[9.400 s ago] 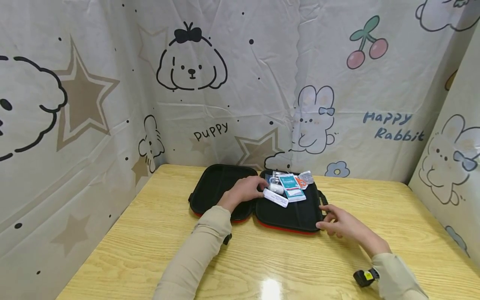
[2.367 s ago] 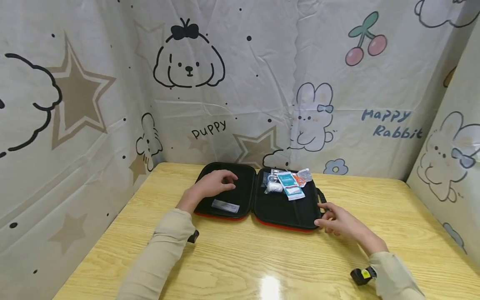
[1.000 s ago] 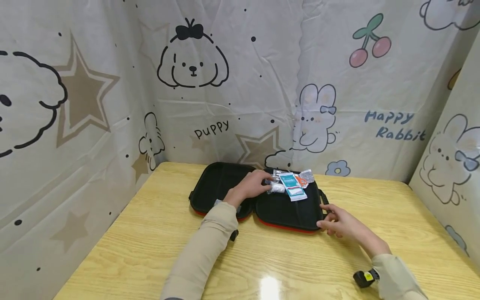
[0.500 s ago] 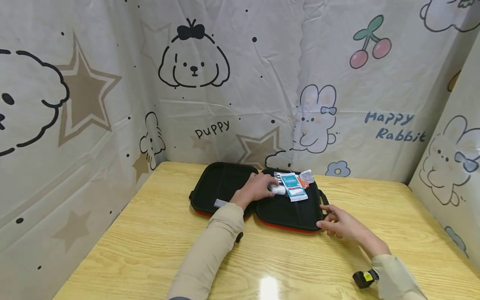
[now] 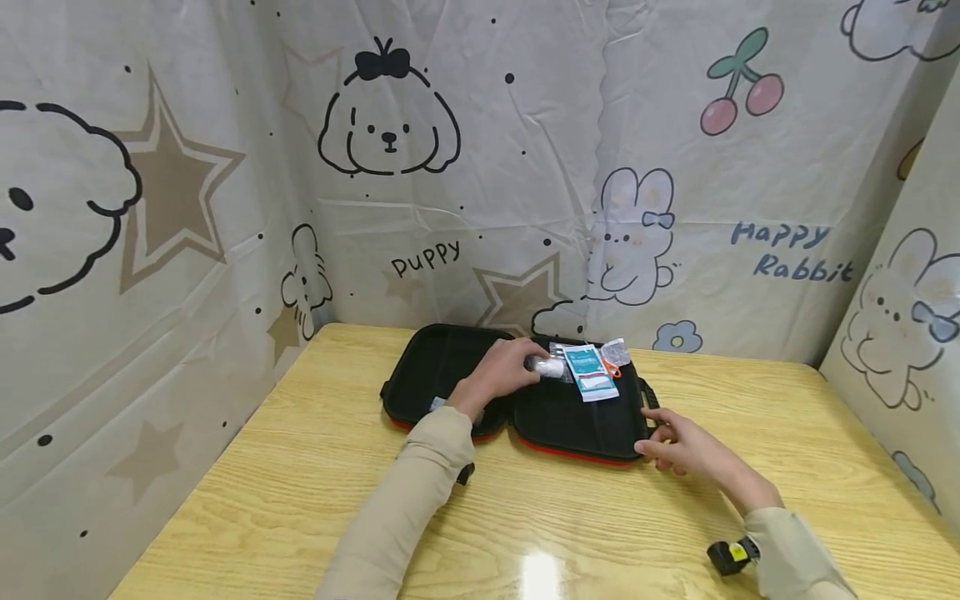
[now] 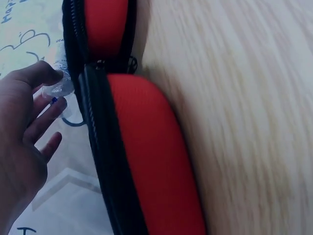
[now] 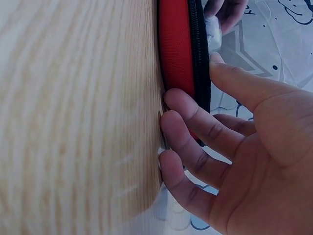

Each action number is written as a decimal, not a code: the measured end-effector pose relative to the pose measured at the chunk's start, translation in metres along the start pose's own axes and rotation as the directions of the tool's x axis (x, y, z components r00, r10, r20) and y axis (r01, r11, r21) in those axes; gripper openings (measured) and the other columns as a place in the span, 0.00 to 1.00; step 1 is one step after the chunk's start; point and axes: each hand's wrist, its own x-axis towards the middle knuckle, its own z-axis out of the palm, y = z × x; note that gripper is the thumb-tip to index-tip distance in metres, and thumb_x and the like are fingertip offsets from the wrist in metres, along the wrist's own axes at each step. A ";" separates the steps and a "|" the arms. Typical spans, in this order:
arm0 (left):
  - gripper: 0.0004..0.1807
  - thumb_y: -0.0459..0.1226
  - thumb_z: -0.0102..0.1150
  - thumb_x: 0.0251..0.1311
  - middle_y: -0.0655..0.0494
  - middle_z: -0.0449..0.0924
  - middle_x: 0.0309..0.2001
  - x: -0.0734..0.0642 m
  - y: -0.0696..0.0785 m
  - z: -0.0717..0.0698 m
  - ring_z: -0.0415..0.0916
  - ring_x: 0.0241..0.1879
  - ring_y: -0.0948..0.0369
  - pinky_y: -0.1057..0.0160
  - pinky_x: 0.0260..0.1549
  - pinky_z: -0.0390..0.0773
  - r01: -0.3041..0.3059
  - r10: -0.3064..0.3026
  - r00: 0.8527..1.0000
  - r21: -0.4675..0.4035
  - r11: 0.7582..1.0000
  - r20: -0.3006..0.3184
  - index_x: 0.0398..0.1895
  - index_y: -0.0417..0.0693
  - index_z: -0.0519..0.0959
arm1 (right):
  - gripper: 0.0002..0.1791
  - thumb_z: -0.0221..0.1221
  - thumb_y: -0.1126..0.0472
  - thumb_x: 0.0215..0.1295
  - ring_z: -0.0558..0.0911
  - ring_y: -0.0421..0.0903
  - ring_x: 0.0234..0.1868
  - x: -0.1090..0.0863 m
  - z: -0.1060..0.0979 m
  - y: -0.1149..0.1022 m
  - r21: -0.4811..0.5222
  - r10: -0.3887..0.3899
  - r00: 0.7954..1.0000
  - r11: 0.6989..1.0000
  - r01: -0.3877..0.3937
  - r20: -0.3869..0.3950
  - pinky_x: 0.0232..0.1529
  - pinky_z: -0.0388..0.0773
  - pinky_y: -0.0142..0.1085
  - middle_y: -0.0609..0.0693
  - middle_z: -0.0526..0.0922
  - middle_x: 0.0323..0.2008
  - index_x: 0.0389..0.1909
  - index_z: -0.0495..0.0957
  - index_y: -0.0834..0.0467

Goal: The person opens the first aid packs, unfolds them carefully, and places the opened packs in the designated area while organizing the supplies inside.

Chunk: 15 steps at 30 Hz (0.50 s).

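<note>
My left hand (image 5: 501, 367) pinches a white bandage roll (image 5: 549, 367) in clear wrapping above the right half of an open first-aid case (image 5: 570, 429). In the left wrist view, thumb and fingers meet around the shiny wrapping (image 6: 61, 87). My right hand (image 5: 684, 443) grips the case's right edge. In the right wrist view, its thumb lies on the zipped rim and its index finger against the red side (image 7: 178, 54). Near the roll lie a teal-and-white packet (image 5: 588, 371), an orange-handled tool (image 5: 612, 368) and a silvery packet (image 5: 615, 350).
The case's left half (image 5: 427, 367) holds a clear slim packet (image 5: 437, 403), partly hidden by my left arm. A black carry handle (image 5: 648, 396) is on the case's right side. The wooden table (image 5: 585, 533) meets a patterned curtain (image 5: 480, 167) behind.
Earlier, the slim white packet went from the right half into the left half. My left hand then returned, took the bandage roll and has lifted it slightly leftward. My right hand stays put.
</note>
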 end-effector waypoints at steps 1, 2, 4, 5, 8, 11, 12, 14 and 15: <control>0.18 0.39 0.64 0.60 0.60 0.83 0.53 -0.001 -0.001 -0.002 0.77 0.51 0.61 0.58 0.59 0.72 0.004 -0.004 1.000 -0.014 1.000 -0.011 0.55 0.57 0.83 | 0.44 0.63 0.53 0.67 0.77 0.45 0.28 0.000 0.000 0.000 -0.002 0.006 1.000 1.000 -0.006 -0.003 0.24 0.71 0.34 0.54 0.81 0.32 0.73 0.51 0.71; 0.18 0.39 0.64 0.60 0.59 0.83 0.53 -0.003 -0.002 -0.003 0.77 0.49 0.61 0.59 0.57 0.74 0.008 -0.008 1.000 -0.033 0.999 -0.020 0.55 0.56 0.83 | 0.44 0.63 0.53 0.68 0.77 0.46 0.28 0.000 0.000 0.000 -0.005 0.007 1.000 1.000 -0.007 -0.003 0.24 0.72 0.34 0.54 0.81 0.32 0.73 0.51 0.71; 0.18 0.37 0.65 0.59 0.58 0.82 0.52 -0.006 -0.005 -0.004 0.76 0.47 0.61 0.60 0.53 0.76 0.012 -0.014 0.999 -0.064 0.998 -0.038 0.54 0.55 0.83 | 0.44 0.63 0.53 0.67 0.77 0.46 0.28 0.000 0.000 0.000 -0.004 0.011 1.000 1.000 -0.011 -0.003 0.24 0.72 0.34 0.54 0.81 0.33 0.73 0.51 0.71; 0.18 0.37 0.65 0.59 0.57 0.82 0.53 -0.007 -0.006 -0.005 0.76 0.47 0.61 0.60 0.53 0.76 0.009 -0.012 0.999 -0.073 0.997 -0.044 0.54 0.55 0.83 | 0.44 0.63 0.53 0.68 0.77 0.46 0.28 -0.001 0.000 0.000 -0.006 0.012 1.000 1.000 -0.012 -0.005 0.24 0.72 0.34 0.54 0.81 0.33 0.73 0.51 0.71; 0.17 0.35 0.65 0.59 0.56 0.81 0.53 -0.011 -0.010 -0.008 0.75 0.45 0.60 0.61 0.50 0.77 0.002 -0.008 0.998 -0.095 0.996 -0.061 0.52 0.53 0.84 | 0.44 0.63 0.53 0.68 0.77 0.45 0.28 -0.001 -0.001 0.000 -0.008 0.011 1.000 1.000 -0.011 -0.005 0.24 0.72 0.34 0.53 0.81 0.33 0.73 0.51 0.71; 0.17 0.35 0.65 0.59 0.56 0.81 0.53 -0.015 -0.014 -0.012 0.75 0.45 0.60 0.61 0.49 0.77 -0.002 -0.004 0.998 -0.095 0.995 -0.066 0.52 0.53 0.84 | 0.45 0.63 0.53 0.68 0.77 0.45 0.27 -0.001 -0.002 0.001 -0.001 0.008 1.000 1.000 -0.008 0.000 0.23 0.71 0.34 0.53 0.81 0.33 0.74 0.51 0.71; 0.16 0.35 0.65 0.59 0.56 0.81 0.52 -0.016 -0.015 -0.013 0.75 0.45 0.60 0.61 0.49 0.77 0.001 -0.008 0.998 -0.100 0.995 -0.066 0.51 0.52 0.84 | 0.45 0.63 0.53 0.68 0.77 0.45 0.27 -0.001 -0.002 0.001 0.000 0.007 1.000 1.000 -0.007 0.003 0.23 0.71 0.34 0.54 0.81 0.33 0.74 0.51 0.71; 0.16 0.34 0.65 0.58 0.56 0.81 0.51 -0.019 -0.018 -0.015 0.75 0.44 0.60 0.60 0.49 0.77 0.008 -0.016 0.998 -0.112 0.994 -0.067 0.51 0.52 0.84 | 0.45 0.63 0.52 0.67 0.76 0.45 0.28 0.000 -0.002 0.001 0.003 0.010 1.000 1.000 -0.010 0.006 0.24 0.71 0.34 0.53 0.81 0.33 0.74 0.51 0.70; 0.16 0.34 0.65 0.58 0.56 0.81 0.50 -0.020 -0.020 -0.016 0.75 0.44 0.60 0.60 0.49 0.77 0.012 -0.020 0.998 -0.115 0.993 -0.063 0.51 0.51 0.84 | 0.45 0.63 0.52 0.67 0.76 0.46 0.28 0.000 -0.002 0.001 0.004 0.010 1.000 1.000 -0.010 0.007 0.24 0.71 0.34 0.54 0.81 0.33 0.74 0.51 0.70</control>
